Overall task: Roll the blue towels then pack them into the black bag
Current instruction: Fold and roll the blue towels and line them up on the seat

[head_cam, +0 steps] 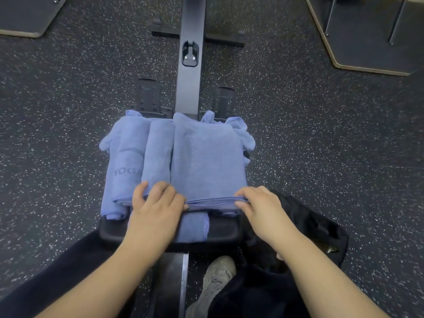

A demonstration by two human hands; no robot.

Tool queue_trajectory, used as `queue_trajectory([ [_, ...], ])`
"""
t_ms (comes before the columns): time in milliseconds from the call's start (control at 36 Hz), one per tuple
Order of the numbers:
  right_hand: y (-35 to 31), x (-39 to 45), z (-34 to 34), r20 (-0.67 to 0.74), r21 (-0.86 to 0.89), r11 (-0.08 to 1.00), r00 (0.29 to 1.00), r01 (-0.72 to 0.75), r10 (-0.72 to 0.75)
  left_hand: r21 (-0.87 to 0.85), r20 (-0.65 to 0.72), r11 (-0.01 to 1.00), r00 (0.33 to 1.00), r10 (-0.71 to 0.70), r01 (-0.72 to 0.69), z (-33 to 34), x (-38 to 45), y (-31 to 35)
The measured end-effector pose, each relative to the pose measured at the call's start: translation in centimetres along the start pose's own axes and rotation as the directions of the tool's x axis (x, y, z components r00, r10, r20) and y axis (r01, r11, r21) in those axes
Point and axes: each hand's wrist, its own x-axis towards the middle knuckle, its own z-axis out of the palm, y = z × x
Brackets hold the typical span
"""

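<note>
Both hands [158,203] [257,206] pinch blue towel [206,157] edge; black bag [309,226] mostly hidden behind right arm.

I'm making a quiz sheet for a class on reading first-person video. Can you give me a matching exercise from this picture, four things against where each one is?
Things:
1. left hand
2. right hand
3. black bag
4. towel printed YOGA

Places:
A. on the floor, right of the seat
B. left edge of the towel pile
C. pinching the right end of the flat towel's near hem
D. gripping the left end of that hem

Pairs: 1-D, 2-C, 3-A, 4-B
</note>
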Motion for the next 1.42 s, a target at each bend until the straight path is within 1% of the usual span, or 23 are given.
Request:
queue_trajectory([
  [111, -0.1, 0.1, 0.1, -0.002, 0.034, 0.995, 0.995, -0.096, 0.096, 0.003, 0.000, 0.998, 0.998, -0.066, 0.066, 0.3, 0.0, 0.2],
  [222, -0.5, 0.2, 0.1, 0.007, 0.018, 0.992, 0.992, -0.127, 0.127, 0.024, -0.020, 0.996, 0.996, -0.091, 0.091, 0.6, 0.2, 0.1],
  [361, -0.5, 0.5, 0.7, -0.034, -0.022, 0.987, 0.987, -0.157, 0.156, 0.052, -0.037, 0.993, 0.994, -0.104, 0.106, 0.6, 0.5, 0.1],
  [417, -0.5, 0.9, 1.0, -0.087, -0.036, 0.983, 0.981, -0.179, 0.175, 0.035, -0.069, 0.994, 0.992, -0.105, 0.108, 0.6, 0.7, 0.1],
  [500, -0.7, 1.0, 1.1, -0.213, -0.029, 0.977, 0.956, -0.211, 0.201, -0.010, -0.137, 0.998, 0.989, -0.058, 0.057, 0.5, 0.8, 0.6],
  [528, -0.8, 0.9, 1.1, -0.257, -0.039, 0.980, 0.950, -0.194, 0.178, -0.016, -0.133, 0.999, 0.991, -0.032, 0.030, 0.4, 0.8, 0.9],
  [611, -1.2, 0.8, 1.7, -0.361, -0.048, 0.998, 0.932, -0.043, 0.023, -0.058, -0.087, 0.997, 0.995, 0.047, -0.052, 0.3, 0.9, 1.4],
  [667, -1.6, 0.6, 2.2, -0.358, -0.018, 0.998, 0.932, 0.055, -0.057, -0.055, -0.066, 0.996, 0.995, 0.070, -0.074, 0.6, 0.7, 1.6],
  [750, -2.1, 0.5, 2.8, -0.308, 0.065, 0.992, 0.948, 0.111, -0.085, -0.046, -0.019, 0.997, 0.998, 0.057, -0.058, 1.1, 0.5, 1.9],
  [889, -2.0, 0.5, 3.5, -0.290, 0.100, 0.991, 0.955, 0.088, -0.056, -0.046, 0.031, 0.999, 1.000, 0.003, -0.001, 1.1, 0.7, 2.4],
  [972, -2.2, 0.5, 4.0, -0.270, 0.060, 0.996, 0.962, 0.063, -0.045, -0.053, 0.073, 0.998, 0.997, -0.019, 0.023, 0.8, 1.2, 2.2],
  [1056, -2.3, 0.4, 4.1, -0.231, 0.005, 0.998, 0.971, 0.059, -0.056, -0.023, 0.149, 0.999, 0.988, -0.042, 0.046, 0.8, 1.8, 2.0],
  [1111, -2.2, 0.4, 4.1, -0.205, -0.025, 0.998, 0.977, 0.059, -0.063, -0.017, 0.171, 0.999, 0.984, -0.047, 0.051, 0.9, 2.0, 2.0],
  [1194, -2.2, 0.3, 4.1, -0.229, -0.069, 0.996, 0.971, 0.057, -0.072, -0.020, 0.153, 0.999, 0.987, -0.044, 0.047, 1.2, 2.0, 2.1],
  [1306, -2.4, 0.4, 4.1, -0.246, -0.069, 0.996, 0.967, 0.051, -0.067, -0.009, 0.123, 1.000, 0.992, -0.024, 0.025, 1.4, 1.6, 1.9],
  [1417, -2.5, 0.7, 4.2, -0.267, -0.088, 0.995, 0.962, 0.038, -0.061, -0.018, 0.082, 0.999, 0.996, -0.043, 0.044, 1.4, 1.8, 1.9],
])
